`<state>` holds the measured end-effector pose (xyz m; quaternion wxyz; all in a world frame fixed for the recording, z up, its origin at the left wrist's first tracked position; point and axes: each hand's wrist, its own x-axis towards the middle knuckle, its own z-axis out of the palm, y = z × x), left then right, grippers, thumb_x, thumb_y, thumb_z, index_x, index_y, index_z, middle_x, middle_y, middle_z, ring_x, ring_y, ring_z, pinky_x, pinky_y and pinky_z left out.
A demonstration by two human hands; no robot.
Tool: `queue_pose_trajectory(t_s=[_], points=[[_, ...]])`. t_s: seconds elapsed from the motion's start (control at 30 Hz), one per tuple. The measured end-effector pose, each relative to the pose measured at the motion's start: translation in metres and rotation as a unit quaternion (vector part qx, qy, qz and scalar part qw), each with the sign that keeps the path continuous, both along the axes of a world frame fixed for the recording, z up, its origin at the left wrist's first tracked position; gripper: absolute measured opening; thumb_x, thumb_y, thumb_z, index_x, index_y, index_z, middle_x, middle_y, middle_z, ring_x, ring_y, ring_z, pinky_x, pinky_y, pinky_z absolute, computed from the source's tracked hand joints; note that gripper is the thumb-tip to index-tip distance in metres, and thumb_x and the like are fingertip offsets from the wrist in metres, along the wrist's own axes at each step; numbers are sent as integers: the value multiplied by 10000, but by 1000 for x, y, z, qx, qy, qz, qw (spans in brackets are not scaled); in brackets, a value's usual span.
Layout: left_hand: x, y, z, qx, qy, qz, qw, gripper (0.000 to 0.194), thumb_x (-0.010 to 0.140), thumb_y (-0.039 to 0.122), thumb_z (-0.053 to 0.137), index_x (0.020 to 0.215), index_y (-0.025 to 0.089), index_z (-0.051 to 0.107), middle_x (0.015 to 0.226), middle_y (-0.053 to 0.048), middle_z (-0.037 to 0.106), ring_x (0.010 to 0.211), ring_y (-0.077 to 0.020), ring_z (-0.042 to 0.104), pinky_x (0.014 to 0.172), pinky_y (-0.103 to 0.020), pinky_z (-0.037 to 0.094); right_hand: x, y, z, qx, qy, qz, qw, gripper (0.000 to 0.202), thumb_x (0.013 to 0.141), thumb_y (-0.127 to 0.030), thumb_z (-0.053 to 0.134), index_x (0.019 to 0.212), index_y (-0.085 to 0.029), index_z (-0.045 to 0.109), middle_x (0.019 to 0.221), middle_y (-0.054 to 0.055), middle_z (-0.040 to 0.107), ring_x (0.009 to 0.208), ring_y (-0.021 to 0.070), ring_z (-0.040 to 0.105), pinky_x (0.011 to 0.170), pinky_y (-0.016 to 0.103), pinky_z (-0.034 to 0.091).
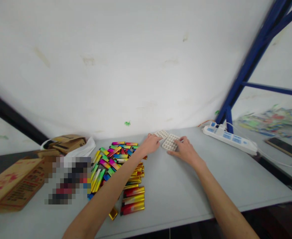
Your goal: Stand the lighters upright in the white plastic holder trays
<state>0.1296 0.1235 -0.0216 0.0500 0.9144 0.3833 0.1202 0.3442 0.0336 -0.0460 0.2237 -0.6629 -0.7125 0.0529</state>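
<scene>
Two small off-white trays with a grid of small bumps or cells lie side by side near the back of the table. My left hand point(149, 145) is closed at the left edge of the farther tray point(163, 133), its fingertips against it. My right hand point(186, 152) grips the nearer tray point(170, 142) by its right side, thumb in front and fingers behind. A heap of shiny multicoloured lighters point(114, 164) lies to the left, partly hidden under my left forearm. Several red and gold lighters point(133, 199) form a row towards the front.
Cardboard boxes point(14, 182) and a white plastic bag point(82, 147) stand at the left, beside a blurred-out patch. A white power strip point(229, 137) with cables lies at the right. Beyond a blue metal frame point(245, 69) are a phone point(286, 148) and plastic packets point(275, 119).
</scene>
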Motion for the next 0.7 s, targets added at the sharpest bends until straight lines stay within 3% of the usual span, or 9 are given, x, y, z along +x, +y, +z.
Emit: queue_pose_trajectory(t_s=[0.1,0.17,0.27,0.37,0.47,0.57,0.7], points=[[4,1,6,2,-31,-4,1000,419,909,134,477,1267,191,687,1230,-106,716,1160,-236,643,1068,-391,463,-7,-1,6,-4,14,15,1000,580,797,-626,737,1141,-161,691,1125,162,528,967,332,653,930,508,548],[-7,-5,14,11,-57,4,998,422,928,147,459,1300,160,656,1251,-120,690,1176,-227,631,1074,-382,468,-10,0,7,-7,19,32,999,523,858,-598,686,1118,-145,697,1114,166,544,943,320,664,939,500,543],[-49,-22,24,27,-87,26,995,393,956,188,443,1290,153,647,1243,-123,674,1182,-229,618,1091,-416,460,-8,4,6,-15,19,67,997,395,934,-477,635,1131,-141,696,1116,167,589,969,299,672,949,454,536],[-102,-39,28,38,-79,62,994,306,925,225,516,1146,177,723,1145,-112,718,1122,-259,641,1062,-464,481,2,10,9,-8,38,102,994,377,957,-347,612,1271,-140,639,1100,143,655,962,260,679,974,406,520],[-139,-51,23,20,-40,56,997,293,896,225,574,1139,213,739,1190,-102,720,1147,-257,640,1074,-460,473,17,17,14,27,35,135,990,436,890,-337,698,1286,-163,642,1240,153,628,1164,292,612,1070,429,460],[-145,-57,17,10,-26,46,999,254,892,225,605,1096,245,756,1259,-94,695,1215,-250,615,1106,-452,447,28,24,16,-1,23,180,983,569,752,-294,823,1281,-179,649,1398,164,545,1320,339,507,1138,493,400],[-137,-58,18,-11,-8,35,999,208,906,236,608,1038,234,769,1198,-100,705,1209,-260,617,1085,-433,457,35,25,13,-20,57,238,969,425,810,-315,770,1206,-193,675,1328,141,592,1246,302,565,1108,479,434]])
